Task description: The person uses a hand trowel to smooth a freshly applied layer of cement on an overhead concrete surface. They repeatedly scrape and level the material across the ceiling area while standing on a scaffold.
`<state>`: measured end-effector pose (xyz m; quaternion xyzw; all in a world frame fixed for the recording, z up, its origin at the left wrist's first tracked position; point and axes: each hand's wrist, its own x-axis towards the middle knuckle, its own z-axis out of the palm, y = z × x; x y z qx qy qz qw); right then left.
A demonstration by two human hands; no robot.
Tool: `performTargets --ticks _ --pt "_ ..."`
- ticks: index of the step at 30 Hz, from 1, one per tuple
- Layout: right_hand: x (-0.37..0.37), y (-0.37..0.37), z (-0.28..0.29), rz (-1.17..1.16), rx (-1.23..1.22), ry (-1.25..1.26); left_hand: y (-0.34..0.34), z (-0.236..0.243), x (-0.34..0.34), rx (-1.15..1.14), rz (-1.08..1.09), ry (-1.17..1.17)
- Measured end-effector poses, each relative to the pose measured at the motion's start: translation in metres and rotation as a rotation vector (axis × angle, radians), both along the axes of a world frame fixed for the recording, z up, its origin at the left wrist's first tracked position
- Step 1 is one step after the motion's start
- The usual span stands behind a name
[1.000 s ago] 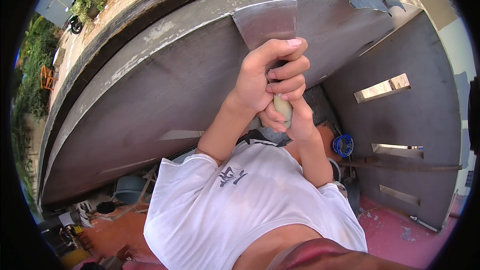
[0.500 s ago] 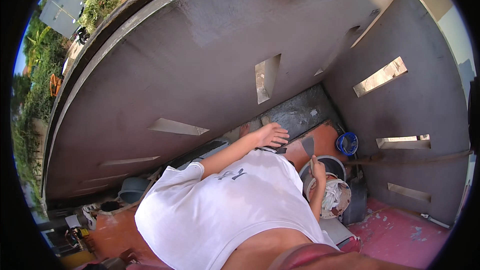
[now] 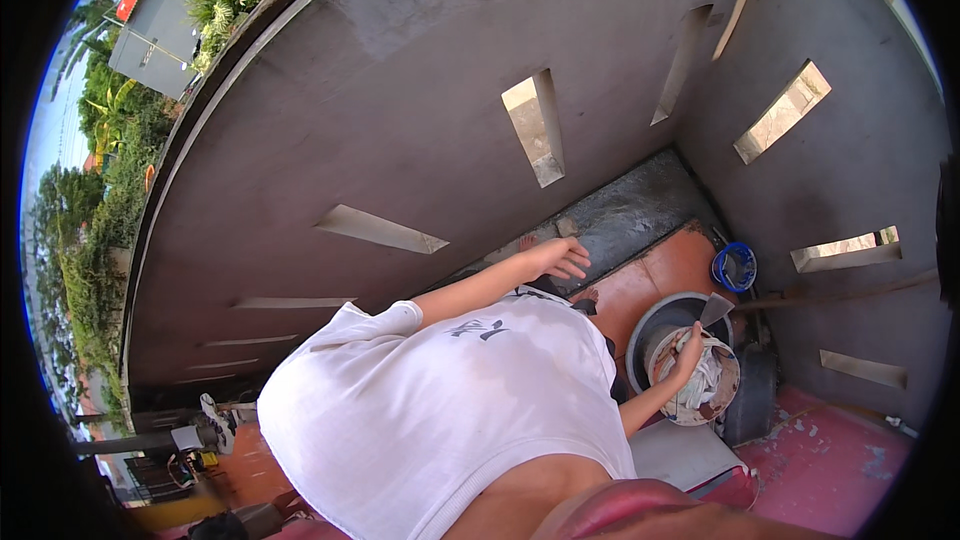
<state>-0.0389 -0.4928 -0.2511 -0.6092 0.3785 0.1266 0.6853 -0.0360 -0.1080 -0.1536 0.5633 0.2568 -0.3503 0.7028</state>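
My right hand (image 3: 688, 350) is closed around the handle of a putty knife (image 3: 716, 310), its flat greyish blade pointing away from me. The hand hovers at the rim of a stained white bucket (image 3: 727, 402), where crumpled whitish material (image 3: 706, 378) lies inside. Whether fingers or blade touch the bucket, I cannot tell. Behind the bucket, partly covered by it, is a round dark basin (image 3: 648, 328). My left hand (image 3: 560, 257) holds nothing; it hangs in the air before the grey wall, fingers loosely apart.
A smooth grey wall (image 3: 400, 130) with slanted slots runs along the left and far side, meeting another wall (image 3: 800, 170) at the right. A blue bucket (image 3: 735, 268) stands near that corner. Orange tiles (image 3: 625, 290) border a wet dark floor strip (image 3: 640, 200).
My right hand has moved right and lower, bringing the putty knife over to the white bucket. My left hand has shifted slightly, fingers a little more curled. The view has turned somewhat.
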Motion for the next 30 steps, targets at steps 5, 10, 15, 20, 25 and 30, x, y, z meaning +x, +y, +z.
performTargets --ticks 5,10,15,20,25,30 --pt "-0.006 0.002 0.003 0.139 0.027 0.019 -0.012 0.001 0.000 0.315 -0.070 -0.346" --pt "-0.005 0.026 -0.001 0.247 0.036 -0.091 -0.019 0.035 0.002 0.637 -0.352 -0.931" --pt "0.014 0.090 0.068 0.465 0.021 -0.231 -0.028 0.083 0.044 0.752 -0.624 -1.376" --pt "0.042 0.181 0.138 0.790 0.257 -0.429 -0.008 0.142 0.102 0.941 -0.703 -1.616" --pt "0.056 0.287 0.193 0.980 0.608 -0.529 0.070 0.171 0.103 1.182 -0.847 -1.599" --pt "0.070 0.377 0.211 1.129 0.798 -0.675 0.155 0.195 0.081 1.404 -0.943 -1.490"
